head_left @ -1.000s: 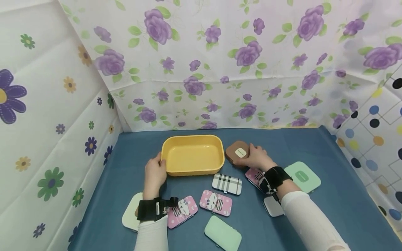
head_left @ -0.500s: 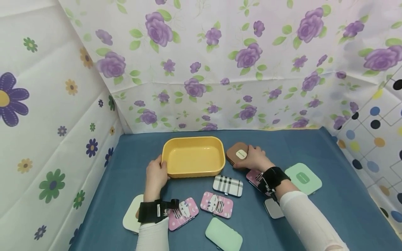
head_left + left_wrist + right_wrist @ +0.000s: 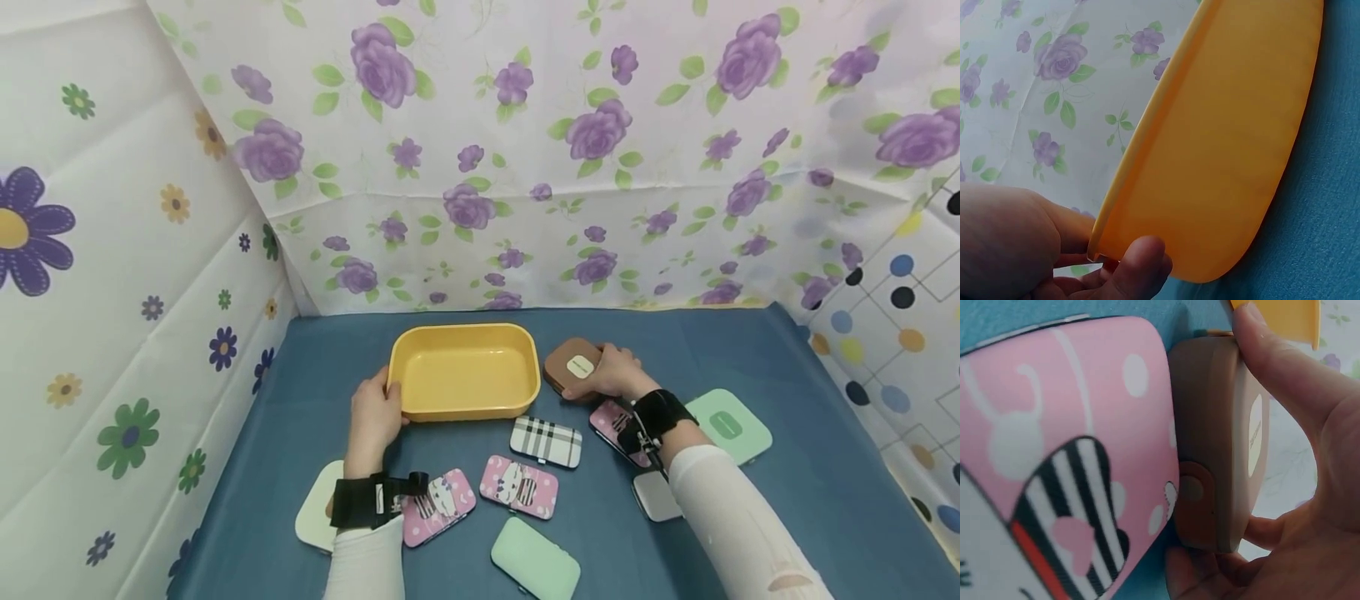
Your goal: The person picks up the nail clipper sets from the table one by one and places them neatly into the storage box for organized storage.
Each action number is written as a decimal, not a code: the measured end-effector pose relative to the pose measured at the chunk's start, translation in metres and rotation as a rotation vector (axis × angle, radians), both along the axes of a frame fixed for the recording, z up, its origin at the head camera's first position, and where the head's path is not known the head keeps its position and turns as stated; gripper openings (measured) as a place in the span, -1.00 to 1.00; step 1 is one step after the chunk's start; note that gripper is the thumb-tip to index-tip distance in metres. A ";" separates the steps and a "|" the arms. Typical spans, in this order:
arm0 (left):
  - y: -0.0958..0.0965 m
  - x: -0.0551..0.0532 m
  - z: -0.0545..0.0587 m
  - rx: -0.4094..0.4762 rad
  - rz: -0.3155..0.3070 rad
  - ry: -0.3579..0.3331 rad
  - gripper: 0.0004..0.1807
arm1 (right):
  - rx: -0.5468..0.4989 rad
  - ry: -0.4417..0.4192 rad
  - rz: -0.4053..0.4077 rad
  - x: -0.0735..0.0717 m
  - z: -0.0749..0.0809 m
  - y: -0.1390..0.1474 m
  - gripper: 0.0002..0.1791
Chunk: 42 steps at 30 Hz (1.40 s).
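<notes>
At its left end, a shallow yellow plastic tray (image 3: 465,413) is held by my left hand (image 3: 375,417). In the left wrist view the thumb (image 3: 1141,265) lies on the tray's outer side and fingers reach up to its rim. My right hand (image 3: 617,372) grips a brown case (image 3: 564,360) with a pale label, just right of the tray. The right wrist view shows the thumb (image 3: 1260,337) at one end of that case and fingers curled at the other. A pink cartoon case (image 3: 611,421) lies close by, partly under the right wrist.
In front of the tray are a plaid case (image 3: 547,442), two pink cartoon cases (image 3: 519,486) and a mint case (image 3: 536,558). A cream case (image 3: 317,512) lies at left, partly behind the left wrist. A square mint case (image 3: 729,427) and a whitish case (image 3: 657,497) lie at right.
</notes>
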State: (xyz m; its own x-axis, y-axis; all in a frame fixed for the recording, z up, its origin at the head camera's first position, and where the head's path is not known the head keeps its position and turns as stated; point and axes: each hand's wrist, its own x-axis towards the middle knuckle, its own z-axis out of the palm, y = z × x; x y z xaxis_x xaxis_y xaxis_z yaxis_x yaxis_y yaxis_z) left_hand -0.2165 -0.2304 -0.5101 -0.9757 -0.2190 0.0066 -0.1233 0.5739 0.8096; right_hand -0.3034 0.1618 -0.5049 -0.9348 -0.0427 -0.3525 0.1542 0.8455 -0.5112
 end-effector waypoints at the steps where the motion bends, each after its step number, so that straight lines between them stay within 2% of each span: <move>1: 0.000 0.000 0.000 0.001 -0.001 0.000 -0.55 | 0.009 -0.008 -0.001 -0.001 0.000 0.000 0.43; 5: 0.001 0.000 -0.001 0.011 -0.003 -0.002 -0.56 | 0.025 -0.029 -0.008 -0.002 0.001 0.000 0.45; 10: 0.000 0.000 0.000 0.016 -0.009 -0.004 -0.53 | -0.004 -0.008 -0.013 -0.001 0.003 -0.001 0.43; 16: 0.001 0.002 0.001 0.001 -0.013 -0.017 -0.50 | -0.121 -0.001 -0.016 -0.001 -0.002 0.001 0.40; 21: 0.001 0.003 0.002 -0.009 -0.016 -0.016 -0.49 | -0.197 0.009 0.013 -0.002 -0.009 0.003 0.43; 27: 0.000 0.002 0.002 -0.003 -0.009 0.011 -0.52 | -0.183 0.052 0.047 0.000 -0.008 0.008 0.32; 32: 0.004 0.000 0.001 0.056 0.031 0.024 -0.54 | -0.204 0.068 0.065 -0.001 -0.010 0.011 0.31; 37: 0.008 -0.003 -0.001 0.100 0.048 0.012 -0.51 | -0.254 0.050 0.096 -0.002 -0.014 0.017 0.28; 42: 0.009 -0.003 0.001 0.087 0.031 0.023 -0.50 | -0.309 0.007 0.056 -0.003 -0.014 0.021 0.18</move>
